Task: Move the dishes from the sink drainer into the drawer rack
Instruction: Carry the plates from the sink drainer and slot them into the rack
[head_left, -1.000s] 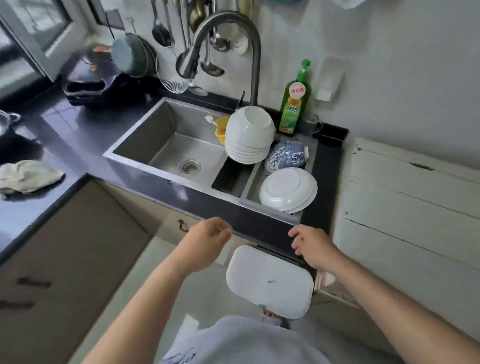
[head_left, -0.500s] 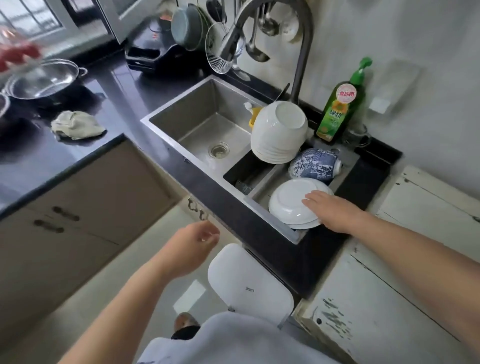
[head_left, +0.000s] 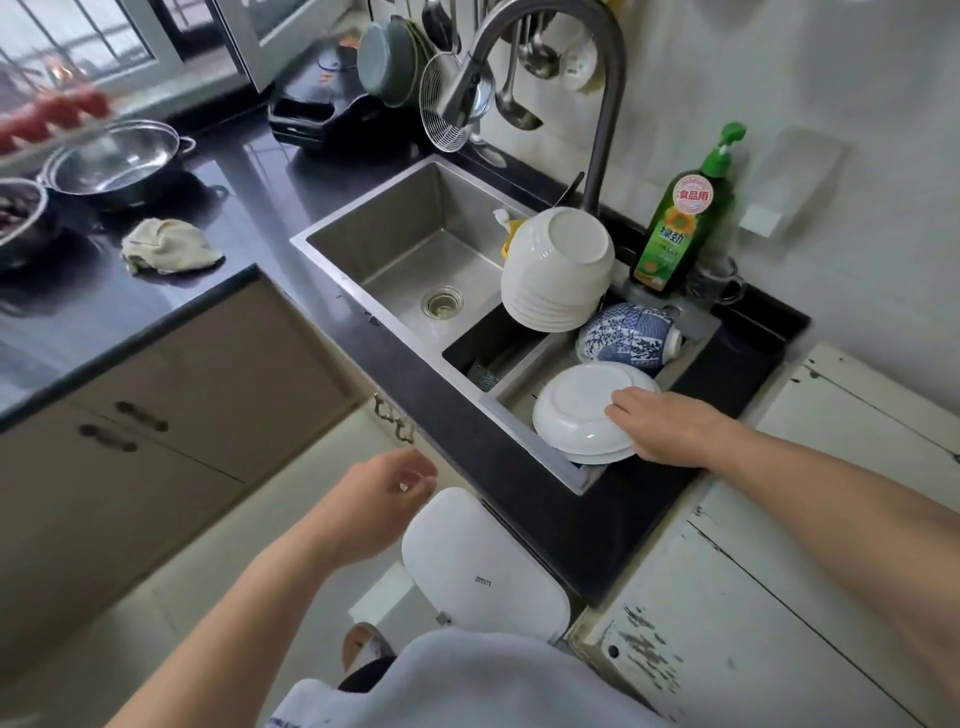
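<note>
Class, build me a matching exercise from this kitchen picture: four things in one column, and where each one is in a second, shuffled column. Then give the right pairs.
Things:
1. white plates
2. blue patterned bowl
3. green soap bottle
4. crumpled cloth

Places:
A. on the dark counter left of the sink
B. under the right hand, at the near end of the drainer
C. standing behind the drainer, by the wall
D. on its side, between the plates and the stack of white bowls

Pairs: 1-B, 2-D, 3-C, 4-A
</note>
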